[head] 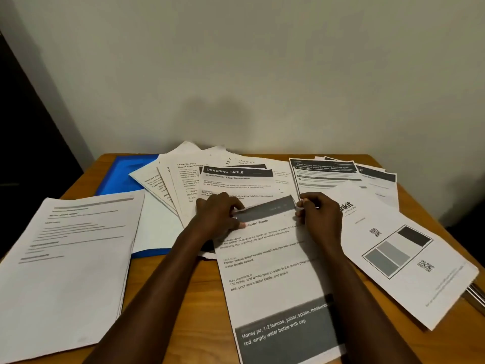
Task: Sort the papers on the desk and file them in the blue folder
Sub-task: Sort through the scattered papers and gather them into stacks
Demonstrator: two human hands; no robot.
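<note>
Gripping the lemon water sheet (273, 269) by its far edge, with the left hand (219, 215) pinching the far-left corner, thumb laid on the dark header band, and the right hand (320, 215) curled round the far-right corner. Lies in the middle of the desk (170, 298), long axis running from the person toward the wall and leaning a little left at the far end, near edge cut off by the bottom of the view. Overlaps the dressing table sheet (237, 179) at its far end and touches the QR-code sheet (399, 248) along its right side. Sits well to the right of the blue folder (122, 177), found flat at the far-left of the desk, half buried under a fan of papers (173, 185) and a plain white sheet (157, 224); cannot tell whether open or closed. Nearer on the left, a squared stack (65, 258) covering the folder's near corner. Judging from this: folder up and to the left of both hands, left hand the nearer, so probably a leftward carry over the fan, with some risk of dragging loose sheets along.
</note>
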